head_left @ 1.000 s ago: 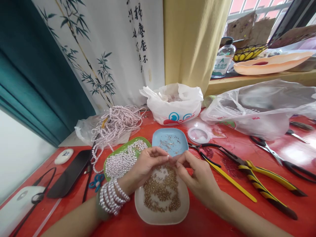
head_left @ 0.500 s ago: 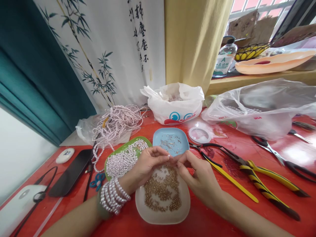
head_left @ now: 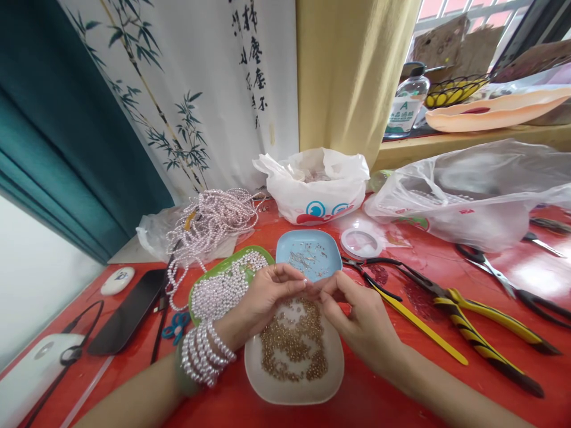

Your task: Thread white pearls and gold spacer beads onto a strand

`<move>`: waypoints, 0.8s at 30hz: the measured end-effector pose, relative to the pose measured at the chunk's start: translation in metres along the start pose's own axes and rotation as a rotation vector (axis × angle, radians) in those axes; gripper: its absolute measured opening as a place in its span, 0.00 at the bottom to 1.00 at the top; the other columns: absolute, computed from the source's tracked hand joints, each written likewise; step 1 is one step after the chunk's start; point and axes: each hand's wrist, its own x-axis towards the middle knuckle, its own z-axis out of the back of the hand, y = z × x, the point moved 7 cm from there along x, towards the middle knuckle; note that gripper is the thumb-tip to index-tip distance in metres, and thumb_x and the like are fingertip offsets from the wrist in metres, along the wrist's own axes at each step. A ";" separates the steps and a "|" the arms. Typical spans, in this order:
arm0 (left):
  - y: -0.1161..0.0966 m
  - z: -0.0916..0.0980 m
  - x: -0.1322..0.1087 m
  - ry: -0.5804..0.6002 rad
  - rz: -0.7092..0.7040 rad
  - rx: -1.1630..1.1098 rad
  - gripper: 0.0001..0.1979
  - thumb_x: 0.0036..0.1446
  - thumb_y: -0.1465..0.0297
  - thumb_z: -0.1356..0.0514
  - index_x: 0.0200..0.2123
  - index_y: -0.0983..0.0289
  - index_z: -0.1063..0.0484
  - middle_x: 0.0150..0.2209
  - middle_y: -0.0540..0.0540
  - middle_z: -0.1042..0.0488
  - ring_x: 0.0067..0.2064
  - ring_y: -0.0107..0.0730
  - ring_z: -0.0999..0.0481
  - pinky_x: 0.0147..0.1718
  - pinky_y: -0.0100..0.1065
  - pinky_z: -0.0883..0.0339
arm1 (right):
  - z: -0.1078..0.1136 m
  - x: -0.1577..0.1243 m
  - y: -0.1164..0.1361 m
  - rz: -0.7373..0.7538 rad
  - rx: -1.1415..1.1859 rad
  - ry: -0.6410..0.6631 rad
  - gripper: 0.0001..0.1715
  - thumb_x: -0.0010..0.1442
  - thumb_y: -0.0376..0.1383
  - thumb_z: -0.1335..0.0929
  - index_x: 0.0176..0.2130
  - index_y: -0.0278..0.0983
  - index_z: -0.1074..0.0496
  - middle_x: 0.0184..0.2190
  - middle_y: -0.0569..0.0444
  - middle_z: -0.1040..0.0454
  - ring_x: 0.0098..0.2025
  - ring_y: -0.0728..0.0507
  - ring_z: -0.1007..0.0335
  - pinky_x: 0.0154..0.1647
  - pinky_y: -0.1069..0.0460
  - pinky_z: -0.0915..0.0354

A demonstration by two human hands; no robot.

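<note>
Red tabletop (head_left: 401, 392). Yellow-handled pliers (head_left: 473, 333) lie toward the right edge, scissors (head_left: 513, 285) beyond them. White printed bag (head_left: 316, 190) at the far edge, clear plastic bag (head_left: 473, 196) just beside it. Black phone (head_left: 125, 312) and white mouse (head_left: 116, 280) near the left edge.

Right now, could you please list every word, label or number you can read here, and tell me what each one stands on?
"A": large letter on the label of the clear bottle on the window ledge; the smaller print beneath is too blurred to read.
Black brush calligraphy runs down the white bamboo curtain; too distorted to read reliably.
White plastic bag: blue and red logo only, no legible words.
Clear plastic bag: red print, too small to read.
</note>
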 end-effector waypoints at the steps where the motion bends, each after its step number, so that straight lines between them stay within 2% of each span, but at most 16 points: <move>1: 0.000 0.000 0.000 0.002 0.001 0.004 0.07 0.40 0.76 0.33 0.24 0.68 0.28 0.25 0.53 0.23 0.29 0.28 0.24 0.35 0.30 0.31 | 0.000 0.000 0.000 0.003 0.003 -0.001 0.07 0.51 0.29 0.42 0.24 0.39 0.43 0.20 0.56 0.29 0.22 0.49 0.33 0.24 0.55 0.36; 24: 0.000 0.000 0.000 0.003 -0.003 -0.010 0.06 0.40 0.77 0.33 0.24 0.68 0.28 0.25 0.53 0.23 0.29 0.26 0.24 0.34 0.28 0.31 | -0.001 0.002 -0.001 -0.007 0.000 0.015 0.07 0.51 0.29 0.43 0.24 0.39 0.43 0.20 0.55 0.30 0.22 0.48 0.32 0.24 0.54 0.37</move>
